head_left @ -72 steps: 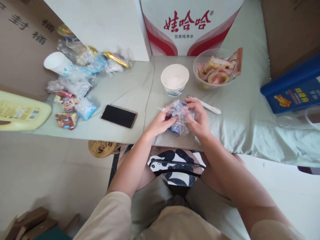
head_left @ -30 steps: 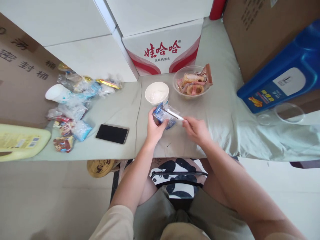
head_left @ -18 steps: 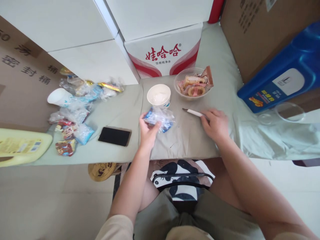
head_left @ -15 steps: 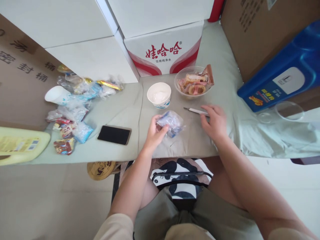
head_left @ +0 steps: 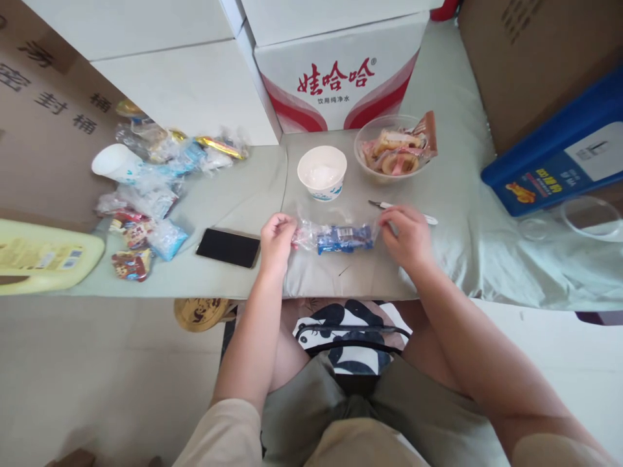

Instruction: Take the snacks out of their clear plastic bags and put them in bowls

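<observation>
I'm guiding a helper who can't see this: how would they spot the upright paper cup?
Find the big red-lettered white carton at the back. In front of it, left of the clear bowl of snacks and beyond the blue packet, is a white paper cup. It stands upright, unlike the tipped cup among wrappers farther left.

One left hand (head_left: 278, 239), one right hand (head_left: 407, 237). One blue packet (head_left: 344, 239). One white-handled tool (head_left: 429, 219). Paper cups (head_left: 327, 193): two. One snack bowl (head_left: 385, 175). One phone (head_left: 228, 248). One blue jug (head_left: 549, 155), one pale yellow jug (head_left: 48, 259). One red-and-white box (head_left: 335, 84). Large brown cartons (head_left: 511, 84): two. One round stool (head_left: 199, 314). Heaped wrappers (head_left: 150, 200): too jumbled to count.
</observation>
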The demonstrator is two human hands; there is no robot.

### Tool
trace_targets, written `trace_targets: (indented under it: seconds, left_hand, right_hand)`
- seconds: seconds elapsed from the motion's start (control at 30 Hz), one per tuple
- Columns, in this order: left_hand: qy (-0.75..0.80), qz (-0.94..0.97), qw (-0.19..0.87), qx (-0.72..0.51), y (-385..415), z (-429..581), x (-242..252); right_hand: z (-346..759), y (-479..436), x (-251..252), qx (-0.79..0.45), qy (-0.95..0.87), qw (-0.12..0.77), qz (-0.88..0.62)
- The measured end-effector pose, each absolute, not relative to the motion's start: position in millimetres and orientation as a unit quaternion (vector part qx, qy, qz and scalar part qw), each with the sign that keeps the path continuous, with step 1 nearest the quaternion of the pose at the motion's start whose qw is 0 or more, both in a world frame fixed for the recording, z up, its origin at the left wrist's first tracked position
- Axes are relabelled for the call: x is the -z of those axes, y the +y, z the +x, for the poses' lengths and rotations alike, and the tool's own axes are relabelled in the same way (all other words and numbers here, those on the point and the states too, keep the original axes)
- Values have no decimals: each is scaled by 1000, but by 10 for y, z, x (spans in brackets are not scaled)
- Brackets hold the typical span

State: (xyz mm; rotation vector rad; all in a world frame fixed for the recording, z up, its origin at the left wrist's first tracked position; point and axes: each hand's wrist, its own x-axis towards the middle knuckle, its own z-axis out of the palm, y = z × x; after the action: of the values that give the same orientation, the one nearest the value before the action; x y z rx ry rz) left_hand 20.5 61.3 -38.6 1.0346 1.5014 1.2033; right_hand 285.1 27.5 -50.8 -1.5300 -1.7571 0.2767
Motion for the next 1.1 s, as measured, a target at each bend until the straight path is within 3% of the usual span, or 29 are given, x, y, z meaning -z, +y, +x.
trace_targets:
  seconds: [0.17, 0.4, 0.57, 0.7, 0.8, 0.93, 1.1]
  left_hand:
    - [629, 433, 404, -504, 664, 39, 434]
    - [559, 605, 417, -384, 616, 58, 550]
    - [591, 566, 425, -388, 586, 40, 505]
    - [633, 520, 439, -369, 550, 18, 410]
    - [631, 582, 431, -278, 489, 35, 352]
    - [567, 585, 510, -277, 374, 138, 315]
    - [489, 366, 681, -405, 272, 333, 264]
  right_hand:
    - [2881, 187, 381, -83, -654, 458, -596]
    - [2736, 252, 405, -147, -745, 367, -537]
    - [2862, 66, 277, -196, -814, 382, -392]
    - [2932, -155, 234, -306, -848, 283, -328]
    - [2890, -212, 243, -314, -823, 180, -437]
    - [2737, -95, 264, -163, -762, 173, -602]
    - [2549, 95, 355, -120, -804, 230, -535]
